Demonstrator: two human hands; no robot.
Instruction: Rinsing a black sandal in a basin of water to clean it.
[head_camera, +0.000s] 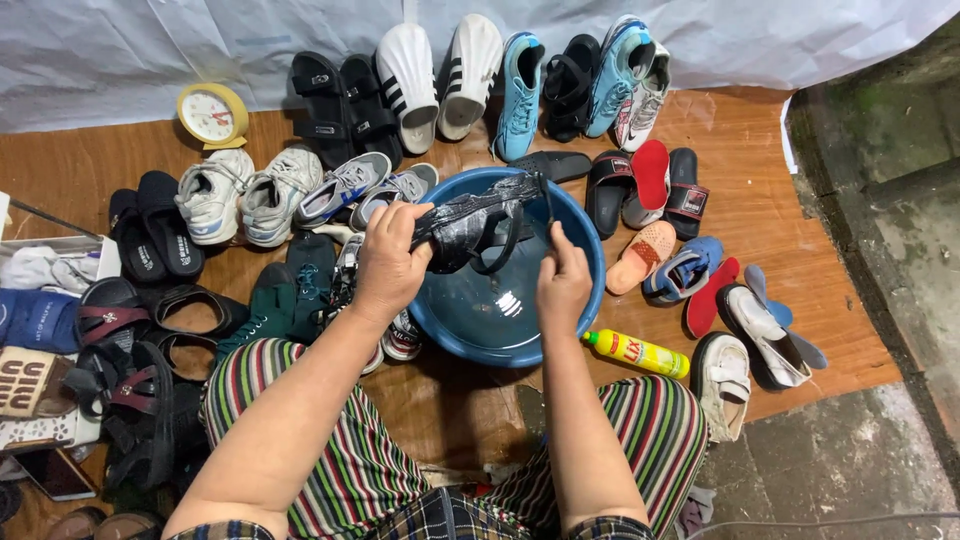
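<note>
In the head view, the left hand (390, 258) is closed around one end of a wet black sandal (470, 228), fingers wrapped over its sole, and holds it above a blue plastic basin (585, 240) that has water in the bottom. The right hand (563, 283) is over the basin's middle, its fingers pinched shut on a thin black strap (549, 208) that runs up to the sandal's far end. The basin sits on a brown wooden floor (760, 200) between the person's knees, which are covered by striped trousers (330, 430). Just right of the basin lies a yellow bottle (640, 353) with a green cap, on its side. Around the basin, footwear is spread out: two white slides (440, 70) and light blue sneakers (520, 90) at the far edge against a white sheet (150, 50), grey and white sneakers (245, 190) to the left, black sandals (150, 235) further left, and red and black slides (655, 185) to the right. A yellow alarm clock (212, 115) stands near the sheet.
</note>
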